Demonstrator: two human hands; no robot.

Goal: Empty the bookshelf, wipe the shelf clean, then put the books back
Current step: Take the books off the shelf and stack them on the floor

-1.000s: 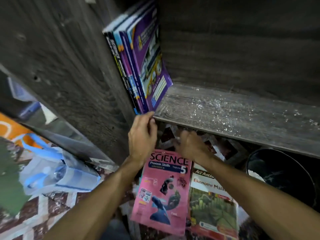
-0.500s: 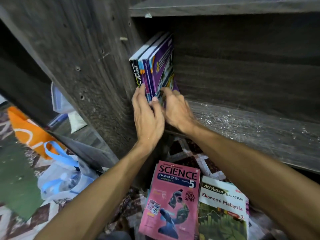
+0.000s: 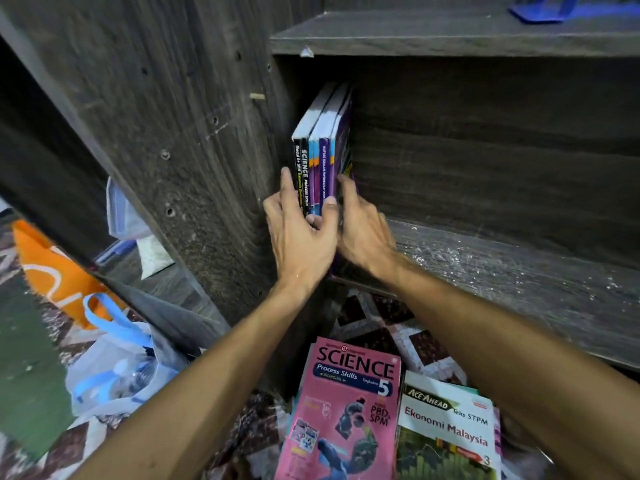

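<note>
Books (image 3: 320, 157) stand upright at the left end of the shelf (image 3: 519, 271); left hand (image 3: 301, 237) grips them, right hand (image 3: 363, 233) apparently presses their side.

- The row of books (image 3: 320, 157) stands upright at the left end of the shelf (image 3: 502, 271), against the side panel (image 3: 194, 133).
- The left hand (image 3: 301, 244) is at the row's left and front, and the right hand (image 3: 367, 237) is against its right side (the two are just beside each other).
- On the floor (image 3: 381, 323) before the shelf, the Science book (image 3: 343, 410) lies just left of the Ekonomi Malaysia book (image 3: 446, 431).
- The plastic bag (image 3: 117, 368) sits left of the side panel.
</note>
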